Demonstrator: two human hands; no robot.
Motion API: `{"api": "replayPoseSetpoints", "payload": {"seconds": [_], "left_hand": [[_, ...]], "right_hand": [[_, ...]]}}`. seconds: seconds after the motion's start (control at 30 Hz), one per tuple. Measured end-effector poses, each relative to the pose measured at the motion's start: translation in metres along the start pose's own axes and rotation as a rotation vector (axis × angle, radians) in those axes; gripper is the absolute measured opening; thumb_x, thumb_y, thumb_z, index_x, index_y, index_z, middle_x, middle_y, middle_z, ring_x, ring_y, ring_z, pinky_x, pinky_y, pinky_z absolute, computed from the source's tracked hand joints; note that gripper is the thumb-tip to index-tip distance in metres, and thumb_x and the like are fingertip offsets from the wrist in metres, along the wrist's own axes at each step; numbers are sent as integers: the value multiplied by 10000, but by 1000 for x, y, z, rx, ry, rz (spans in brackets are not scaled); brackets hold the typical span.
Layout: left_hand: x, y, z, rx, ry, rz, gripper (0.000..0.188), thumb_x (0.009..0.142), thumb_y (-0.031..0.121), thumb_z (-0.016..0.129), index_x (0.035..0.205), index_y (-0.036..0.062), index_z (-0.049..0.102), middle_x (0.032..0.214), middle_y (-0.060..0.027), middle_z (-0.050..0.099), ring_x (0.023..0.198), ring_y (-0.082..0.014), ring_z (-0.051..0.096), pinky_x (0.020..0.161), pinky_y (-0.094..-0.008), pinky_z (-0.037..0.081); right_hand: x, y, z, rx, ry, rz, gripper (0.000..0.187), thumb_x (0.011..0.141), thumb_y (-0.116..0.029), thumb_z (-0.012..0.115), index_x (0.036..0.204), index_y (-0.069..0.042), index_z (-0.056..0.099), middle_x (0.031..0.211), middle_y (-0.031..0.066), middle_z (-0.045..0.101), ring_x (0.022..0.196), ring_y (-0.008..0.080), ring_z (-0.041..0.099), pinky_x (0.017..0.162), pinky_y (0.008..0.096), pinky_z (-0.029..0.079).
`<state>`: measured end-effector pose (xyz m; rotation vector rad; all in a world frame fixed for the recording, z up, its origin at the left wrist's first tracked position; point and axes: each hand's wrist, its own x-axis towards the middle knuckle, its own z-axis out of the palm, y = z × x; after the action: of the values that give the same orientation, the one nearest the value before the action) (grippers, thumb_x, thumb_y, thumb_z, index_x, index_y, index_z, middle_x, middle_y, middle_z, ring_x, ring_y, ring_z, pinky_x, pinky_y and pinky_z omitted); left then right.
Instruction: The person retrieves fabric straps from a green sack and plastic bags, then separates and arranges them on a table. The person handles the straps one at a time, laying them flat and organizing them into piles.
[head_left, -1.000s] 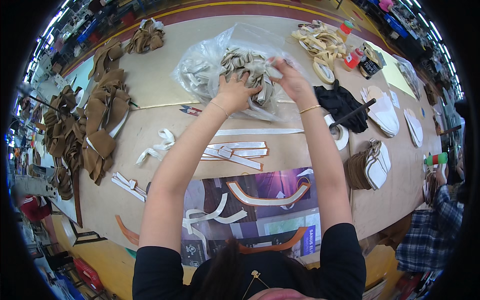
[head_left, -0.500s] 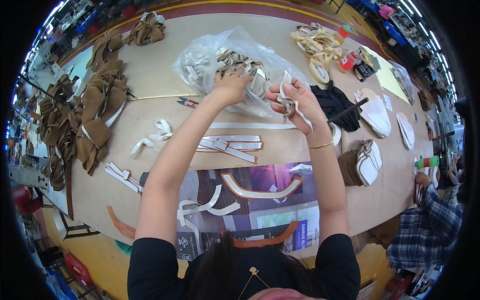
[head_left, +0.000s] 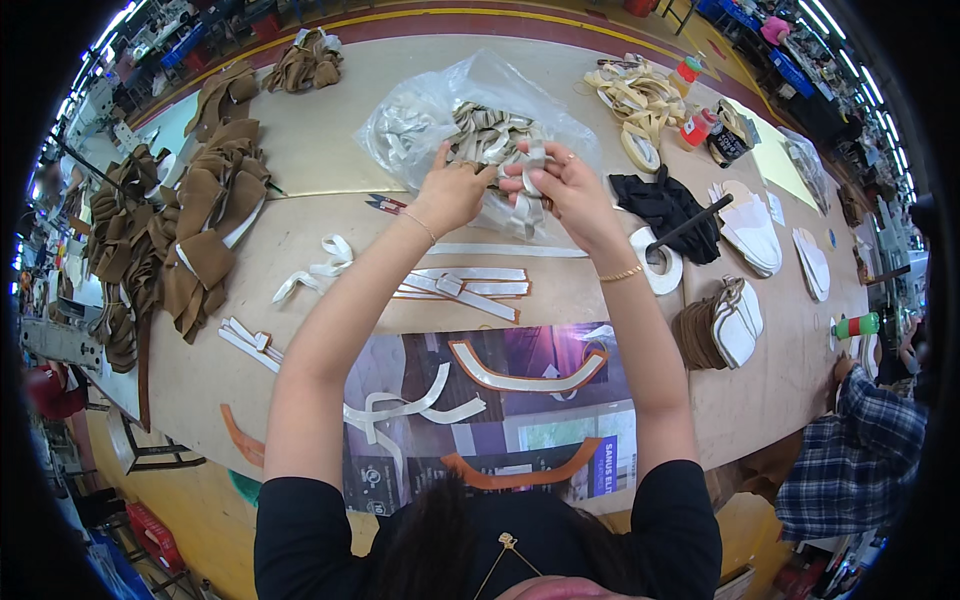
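Observation:
A clear plastic bag (head_left: 385, 115) lies at the far middle of the table, its mouth open on a heap of white and greyish fabric strips (head_left: 490, 130). My left hand (head_left: 452, 192) is over the bag's near side, its thumb and forefinger drawn together by the heap; what lies between them is hidden. Just to its right, my right hand (head_left: 570, 195) is closed on thin white fabric strips (head_left: 528, 185), which loop between its fingers and hang over the bag. Red-handled thread snips (head_left: 386, 203) lie on the table left of my left wrist.
Brown fabric pieces (head_left: 205, 225) pile up at the left. White strips with brown edging (head_left: 460, 283) lie near a printed sheet (head_left: 530, 415). A white tape roll (head_left: 657, 265), black cloth (head_left: 670, 210) and stacked cut pieces (head_left: 735, 325) are at the right. A co-worker's plaid sleeve (head_left: 850, 450) shows beyond.
My right hand has moved left and over the bag with the strips. My left hand has come back toward me from the heap, its spread fingers drawing in. The tape roll is more exposed.

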<state>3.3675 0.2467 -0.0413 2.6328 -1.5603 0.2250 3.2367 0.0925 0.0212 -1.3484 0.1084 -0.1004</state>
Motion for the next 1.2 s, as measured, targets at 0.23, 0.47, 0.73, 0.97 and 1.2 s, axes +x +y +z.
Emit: {"api": "replayPoseSetpoints", "payload": {"seconds": [0.23,0.47,0.73,0.97,1.2], "left_hand": [[-9,12,-19,-146,-381,108,383,739,257,654,1109,181,719,989,-112,676,1006,-270,644,976,-473,412],[-2,9,-27,-267,-534,100,438,712,344,660,1116,189,726,1128,-165,649,1103,-289,602,994,-476,409],[4,-14,-26,-149,-665,-16,593,729,497,650,1206,145,674,1184,-185,653,1110,-315,618,995,-495,409],[2,-29,-40,-411,-338,-1,522,881,518,517,1186,101,594,1076,-218,657,1050,-359,618,909,-452,474],[19,-53,-79,51,482,-321,667,856,56,492,1460,277,317,1303,-198,537,1071,-393,607,842,-550,477]], "right_hand": [[62,29,-58,-1595,123,-63,369,879,-65,530,1241,-62,596,1118,235,631,1022,325,645,895,418,496],[62,51,-16,-1557,145,-361,467,789,-144,705,1237,-103,581,1165,232,620,1043,349,629,873,441,516],[104,71,-96,-1049,329,-9,444,829,-454,666,1042,-65,669,945,155,673,856,267,642,788,338,484],[103,29,-118,-882,338,319,520,835,-489,628,1020,-4,663,818,127,652,766,170,600,706,319,467],[36,23,-56,-1060,156,-139,300,828,-224,628,1011,13,634,744,103,628,532,206,564,495,333,466]]}}
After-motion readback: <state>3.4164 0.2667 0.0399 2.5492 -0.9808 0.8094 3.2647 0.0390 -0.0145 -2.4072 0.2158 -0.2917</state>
